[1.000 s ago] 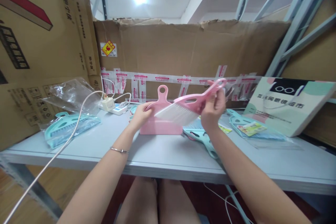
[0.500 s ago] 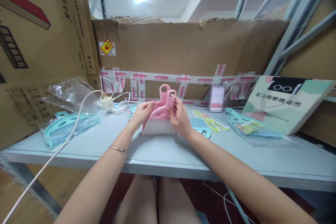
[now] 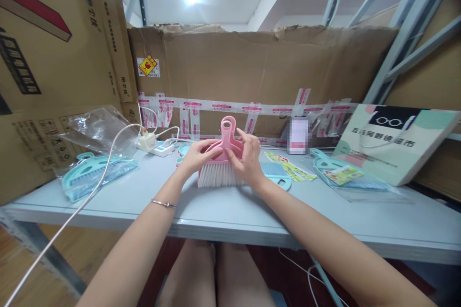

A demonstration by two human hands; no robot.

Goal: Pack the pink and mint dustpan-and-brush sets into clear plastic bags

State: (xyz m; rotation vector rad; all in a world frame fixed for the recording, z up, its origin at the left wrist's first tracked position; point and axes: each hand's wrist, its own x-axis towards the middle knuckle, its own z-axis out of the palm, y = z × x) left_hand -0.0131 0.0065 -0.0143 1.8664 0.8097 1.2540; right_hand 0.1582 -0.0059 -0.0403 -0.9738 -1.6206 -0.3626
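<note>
Low over the table, a pink hand brush (image 3: 218, 174) with white bristles pointing down is pressed against a pink dustpan (image 3: 236, 144) behind it. Their ringed handles overlap and point up. My left hand (image 3: 195, 157) grips the left side of both, thumb on the brush's front and fingers behind. On the right, my right hand (image 3: 249, 163) has its thumb on the brush front and its fingers bent around the dustpan's right edge. A blue brush (image 3: 275, 171) lies just right of my right hand, partly hidden by it.
On the table (image 3: 151, 196) are a bagged blue dustpan set (image 3: 99, 177) at left, another (image 3: 349, 177) at right, and green-yellow cards (image 3: 291, 167). A power strip (image 3: 160, 147), a phone (image 3: 298, 135) and a paper bag (image 3: 392, 144) stand towards the back. A white cable (image 3: 95, 184) crosses the left side.
The brush has shifted left across the dustpan, so the two handles, earlier side by side, now line up. The fingers of my right hand have loosened and moved off the brush handle.
</note>
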